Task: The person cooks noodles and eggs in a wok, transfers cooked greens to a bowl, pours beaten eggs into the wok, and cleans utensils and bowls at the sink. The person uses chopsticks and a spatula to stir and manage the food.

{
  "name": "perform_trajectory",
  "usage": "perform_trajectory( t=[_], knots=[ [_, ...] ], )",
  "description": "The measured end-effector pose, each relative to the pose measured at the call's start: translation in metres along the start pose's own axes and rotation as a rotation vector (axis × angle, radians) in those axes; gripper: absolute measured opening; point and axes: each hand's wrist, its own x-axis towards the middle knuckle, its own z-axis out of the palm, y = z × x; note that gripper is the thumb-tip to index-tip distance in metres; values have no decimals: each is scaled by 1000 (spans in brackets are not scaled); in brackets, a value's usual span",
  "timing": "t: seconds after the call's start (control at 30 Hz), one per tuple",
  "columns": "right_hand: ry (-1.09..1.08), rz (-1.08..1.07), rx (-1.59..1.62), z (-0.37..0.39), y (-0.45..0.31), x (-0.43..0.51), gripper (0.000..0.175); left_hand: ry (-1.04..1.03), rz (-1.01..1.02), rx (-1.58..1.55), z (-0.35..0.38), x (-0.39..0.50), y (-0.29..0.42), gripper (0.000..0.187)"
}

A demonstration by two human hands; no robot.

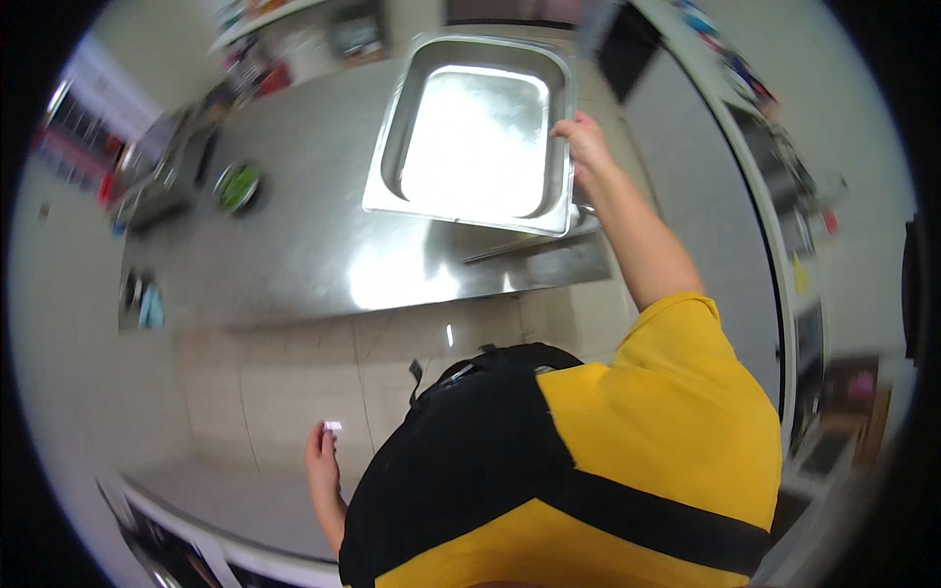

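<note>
In my right hand [584, 151] is a deep rectangular stainless-steel pan [478, 140], gripped by the rim on its right side. It appears raised over the right part of a stainless-steel worktable [294, 220], with its bare, shiny inside facing me. My left hand [321, 459] hangs low at my left side, above the tiled floor, with nothing seen in it and its fingers loosely bent.
On the table's left part stands a metal bowl [237, 188] of green food. A light blue cloth [151, 307] lies by the left corner. Blurred items crowd the far left end. A long grey counter [691, 162] runs along the right, with shelves beyond it.
</note>
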Motion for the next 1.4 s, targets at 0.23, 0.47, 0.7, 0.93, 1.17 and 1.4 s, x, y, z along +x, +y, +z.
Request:
perform_trajectory(
  t=[0.23,0.47,0.7,0.93,1.17,1.4],
  knots=[
    [605,-66,114,-240,-55,-75,56,-402,69,-72,116,7,65,32],
    [977,-433,-243,-588,-173,-58,63,-584,214,-33,348,-61,212,33],
    [1332,-674,-1064,-801,-323,-18,54,-935,327,80,519,-157,339,35],
    [1628,-575,-1426,-866,-382,12,49,-946,217,119,582,-153,349,31],
    [1498,-538,-1704,-910,-370,45,57,-828,207,107,648,-179,360,30],
    [1087,-688,-1965,-999,-342,41,67,-807,169,8,769,-241,396,30]
  ],
)
